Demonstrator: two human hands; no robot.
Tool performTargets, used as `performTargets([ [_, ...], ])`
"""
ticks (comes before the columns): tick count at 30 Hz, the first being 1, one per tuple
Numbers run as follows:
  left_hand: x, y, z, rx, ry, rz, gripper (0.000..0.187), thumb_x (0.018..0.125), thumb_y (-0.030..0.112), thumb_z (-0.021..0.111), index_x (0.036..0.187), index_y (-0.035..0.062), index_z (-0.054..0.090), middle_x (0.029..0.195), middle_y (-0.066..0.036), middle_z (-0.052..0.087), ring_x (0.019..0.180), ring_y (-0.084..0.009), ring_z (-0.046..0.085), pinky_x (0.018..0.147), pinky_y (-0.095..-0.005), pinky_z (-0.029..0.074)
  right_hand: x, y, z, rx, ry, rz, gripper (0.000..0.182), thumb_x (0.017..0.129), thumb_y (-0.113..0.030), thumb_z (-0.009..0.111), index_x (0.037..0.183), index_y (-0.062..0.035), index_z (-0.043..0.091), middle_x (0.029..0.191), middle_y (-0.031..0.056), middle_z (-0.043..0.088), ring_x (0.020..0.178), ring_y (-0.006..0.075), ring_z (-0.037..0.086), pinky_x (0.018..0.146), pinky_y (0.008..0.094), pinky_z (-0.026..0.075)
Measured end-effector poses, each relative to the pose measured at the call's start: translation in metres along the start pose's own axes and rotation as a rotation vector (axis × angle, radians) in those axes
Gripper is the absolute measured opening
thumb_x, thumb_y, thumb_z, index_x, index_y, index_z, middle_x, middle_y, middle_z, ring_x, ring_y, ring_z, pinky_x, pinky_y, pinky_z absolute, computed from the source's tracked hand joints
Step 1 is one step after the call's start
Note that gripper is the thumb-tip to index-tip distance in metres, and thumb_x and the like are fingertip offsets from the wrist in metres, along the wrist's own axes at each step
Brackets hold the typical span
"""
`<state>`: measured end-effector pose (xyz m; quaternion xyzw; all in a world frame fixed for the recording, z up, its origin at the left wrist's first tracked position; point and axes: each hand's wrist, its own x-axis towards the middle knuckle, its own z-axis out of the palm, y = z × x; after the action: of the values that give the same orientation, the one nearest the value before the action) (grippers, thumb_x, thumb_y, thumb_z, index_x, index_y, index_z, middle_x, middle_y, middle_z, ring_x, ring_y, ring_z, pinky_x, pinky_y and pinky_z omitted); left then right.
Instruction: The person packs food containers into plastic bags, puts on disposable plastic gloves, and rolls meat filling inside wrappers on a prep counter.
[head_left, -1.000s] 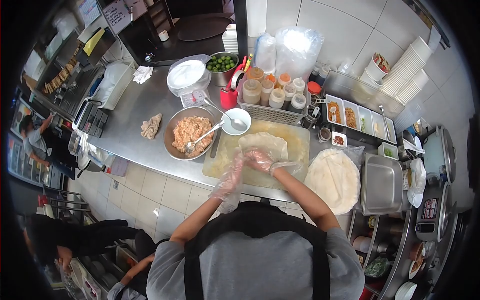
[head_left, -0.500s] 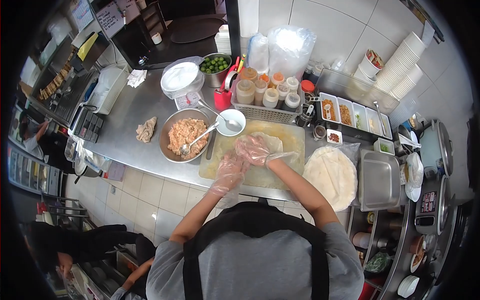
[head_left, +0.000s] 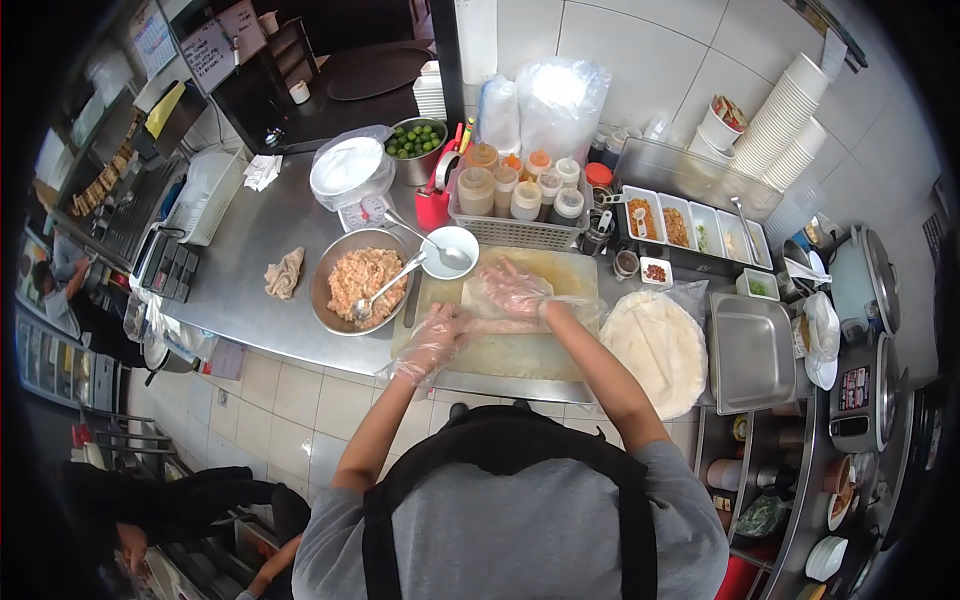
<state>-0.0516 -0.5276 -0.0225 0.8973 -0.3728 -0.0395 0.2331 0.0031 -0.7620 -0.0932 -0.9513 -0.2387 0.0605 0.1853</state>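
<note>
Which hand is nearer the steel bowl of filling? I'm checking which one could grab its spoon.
Left. The left hand lies on the board's left part, just right of the bowl. The right hand rests on the wrapper further right, with the left hand's side between.

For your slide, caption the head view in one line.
Gloved left hand and right hand roll a wrapper on the cutting board, beside a filling bowl.
</note>
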Motion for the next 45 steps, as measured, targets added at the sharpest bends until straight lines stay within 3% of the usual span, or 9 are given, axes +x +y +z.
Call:
performTargets([
  [6,0.006,-0.016,0.010,-0.007,0.027,0.066,0.045,0.066,0.011,0.069,0.110,0.0055,0.060,0.108,-0.015,0.056,0.102,-0.0334,0.049,0.092,-0.0403,0.040,-0.122,0.011,-0.073,0.502,0.275,0.133,0.034,0.078,-0.026,0.066,0.106,-0.0107,0.056,0.110,0.0100,0.056,0.101,0.0272,0.054,0.087,0.0357,0.044],
  [9,0.011,-0.007,-0.002,-0.044,-0.008,0.033,0.047,0.064,0.010,0.070,0.109,0.0063,0.060,0.106,-0.015,0.057,0.102,-0.0336,0.050,0.090,-0.0406,0.040,-0.143,0.006,-0.046,0.464,0.311,0.084,0.026,0.075,-0.022,0.069,0.092,-0.0091,0.055,0.088,0.0098,0.057,0.089,0.0240,0.057,0.078,0.0354,0.046],
  [15,0.025,-0.016,-0.005,-0.193,-0.082,-0.013,0.050,0.063,0.011,0.073,0.110,0.0056,0.058,0.095,-0.015,0.062,0.092,-0.0328,0.056,0.086,-0.0402,0.043,-0.147,-0.012,-0.037,0.536,0.405,0.266,0.026,0.072,-0.017,0.069,0.091,-0.0071,0.055,0.076,0.0089,0.058,0.075,0.0259,0.058,0.069,0.0360,0.046],
  [23,0.037,-0.029,0.003,-0.490,-0.138,-0.273,0.031,0.081,0.024,0.067,0.104,0.0029,0.064,0.086,-0.011,0.065,0.080,-0.0199,0.062,0.074,-0.0334,0.048,-0.135,0.012,-0.016,0.503,0.586,0.178,0.015,0.070,-0.013,0.068,0.084,-0.0089,0.063,0.079,0.0079,0.058,0.076,0.0272,0.058,0.067,0.0364,0.047],
  [27,0.041,-0.027,0.003,-0.368,-0.039,-0.220,0.029,0.083,0.027,0.064,0.095,0.0009,0.066,0.085,-0.014,0.065,0.077,-0.0221,0.063,0.072,-0.0344,0.047,-0.132,-0.012,-0.035,-0.062,0.723,0.128,0.019,0.067,-0.012,0.068,0.085,-0.0120,0.063,0.085,0.0051,0.058,0.084,0.0269,0.056,0.070,0.0377,0.047],
  [30,0.043,-0.029,0.005,-0.282,0.012,-0.218,0.028,0.083,0.026,0.063,0.093,0.0004,0.066,0.087,-0.016,0.065,0.077,-0.0254,0.062,0.073,-0.0349,0.047,-0.128,-0.022,-0.031,-0.085,0.647,0.033,0.029,0.065,-0.010,0.069,0.093,-0.0109,0.059,0.094,0.0072,0.057,0.094,0.0284,0.052,0.081,0.0415,0.043],
  [32,0.045,-0.020,0.002,-0.214,-0.016,-0.246,0.026,0.081,0.024,0.064,0.093,0.0009,0.065,0.090,-0.017,0.063,0.081,-0.0286,0.061,0.074,-0.0358,0.047,-0.123,-0.020,-0.027,-0.142,0.676,-0.011,0.027,0.064,-0.012,0.068,0.090,-0.0142,0.059,0.089,0.0037,0.057,0.087,0.0256,0.054,0.076,0.0408,0.045],
  [35,0.036,-0.020,0.019,-0.218,0.313,-0.084,0.021,0.078,0.018,0.064,0.092,0.0023,0.064,0.094,-0.018,0.060,0.087,-0.0326,0.058,0.076,-0.0387,0.046,-0.122,-0.017,-0.030,-0.164,0.669,-0.020,0.025,0.063,-0.012,0.067,0.086,-0.0154,0.059,0.087,0.0017,0.057,0.084,0.0237,0.055,0.075,0.0400,0.045],
  [45,0.015,-0.013,0.015,-0.097,0.236,0.147,0.022,0.070,0.003,0.064,0.093,0.0061,0.062,0.096,-0.014,0.057,0.091,-0.0338,0.054,0.080,-0.0425,0.045,-0.078,-0.004,-0.030,0.035,0.502,-0.019,0.016,0.074,-0.024,0.062,0.087,-0.0137,0.064,0.088,0.0063,0.063,0.089,0.0290,0.056,0.079,0.0409,0.045],
])
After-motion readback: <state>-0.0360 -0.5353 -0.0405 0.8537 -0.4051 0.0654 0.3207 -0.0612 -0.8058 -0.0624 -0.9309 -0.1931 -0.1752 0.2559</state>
